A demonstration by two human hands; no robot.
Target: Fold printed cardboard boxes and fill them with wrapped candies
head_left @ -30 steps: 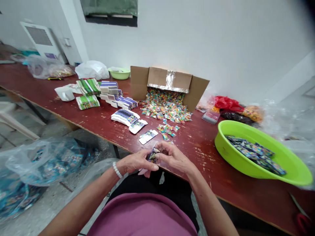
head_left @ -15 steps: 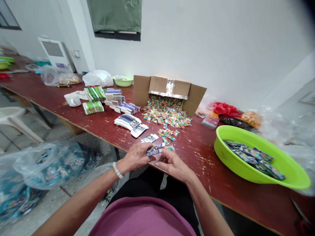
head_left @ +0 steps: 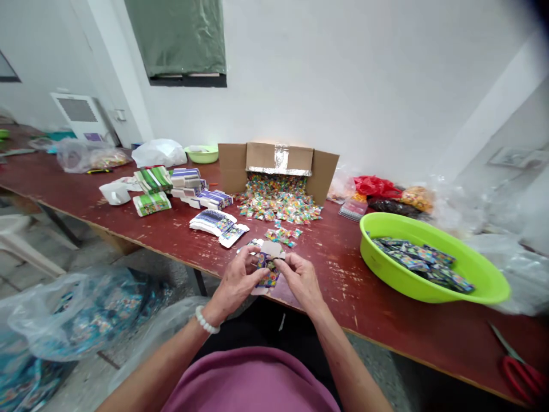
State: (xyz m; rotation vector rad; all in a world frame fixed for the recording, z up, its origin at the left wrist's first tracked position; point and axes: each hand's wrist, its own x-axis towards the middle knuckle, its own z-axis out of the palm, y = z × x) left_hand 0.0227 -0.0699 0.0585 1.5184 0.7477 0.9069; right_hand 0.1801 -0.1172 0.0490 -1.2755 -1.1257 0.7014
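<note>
A small printed carton (head_left: 266, 273) stands upright between my hands near the table's front edge, its pale top flap raised. My left hand (head_left: 235, 287) is closed around the carton's left side, thumb across the front. On the other side, my right hand (head_left: 303, 281) pinches at the top edge by the flap; what is between those fingertips is partly hidden. Just behind lie a few wrapped candies (head_left: 283, 235). Flattened printed cartons (head_left: 212, 221) are stacked to the left. Further back, a heap of wrapped candies (head_left: 278, 209) spills from an open cardboard box (head_left: 235, 166).
A green basin (head_left: 373, 260) with dark printed packets is on the right, scissors (head_left: 521, 372) near the right corner. Bundled green cartons (head_left: 152, 204), purple cartons (head_left: 212, 199) and a white cup (head_left: 115, 193) stand left. Plastic bags (head_left: 86, 315) lie on the floor.
The carton, held sideways and flatter before, is now upright with its top flap raised. My right hand has come up to its top edge. The camera view has shifted slightly.
</note>
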